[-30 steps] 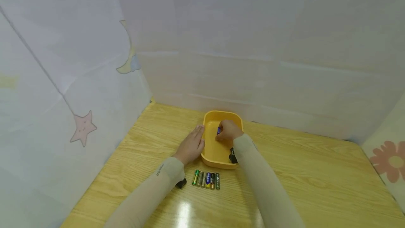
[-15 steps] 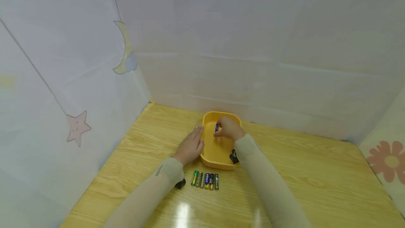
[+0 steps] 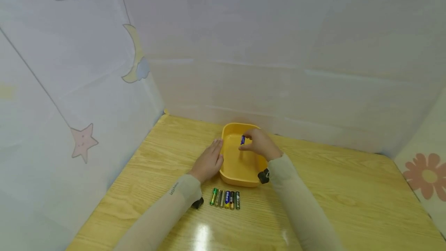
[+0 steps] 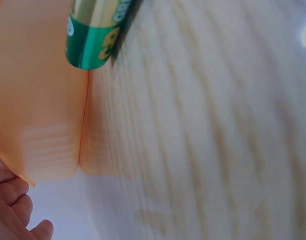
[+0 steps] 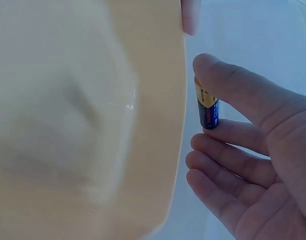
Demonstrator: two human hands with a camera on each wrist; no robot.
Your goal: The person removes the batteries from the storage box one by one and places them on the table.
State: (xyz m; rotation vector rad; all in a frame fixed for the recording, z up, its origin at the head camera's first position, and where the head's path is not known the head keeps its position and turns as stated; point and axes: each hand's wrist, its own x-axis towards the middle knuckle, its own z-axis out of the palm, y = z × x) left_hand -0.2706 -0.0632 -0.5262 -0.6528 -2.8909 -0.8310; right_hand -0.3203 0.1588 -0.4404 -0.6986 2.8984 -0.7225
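Note:
My right hand [image 3: 259,143] pinches a blue-and-yellow battery [image 5: 208,105] between thumb and forefinger, the other fingers lying below. In the head view this battery stands nearly upright above the yellow plastic bin [image 3: 233,173]. My left hand [image 3: 207,162] rests against the bin's left rim with its fingers fairly straight. The left wrist view shows only part of that hand [image 4: 13,205] at the rim. Several batteries [image 3: 227,199] lie side by side in a row on the table in front of the bin. Close to the left wrist camera is a green-and-gold battery [image 4: 93,37].
The wooden table [image 3: 348,189] extends to both sides of the bin. A pale sheet [image 3: 278,57] hangs as a wall just behind the bin, and another printed sheet [image 3: 42,127] stands to the left. Black cameras [image 3: 263,176] sit at the wrists.
My right hand has lifted slightly and shifted right with the battery still pinched. My left hand stays at the bin's rim. The row of batteries has not changed.

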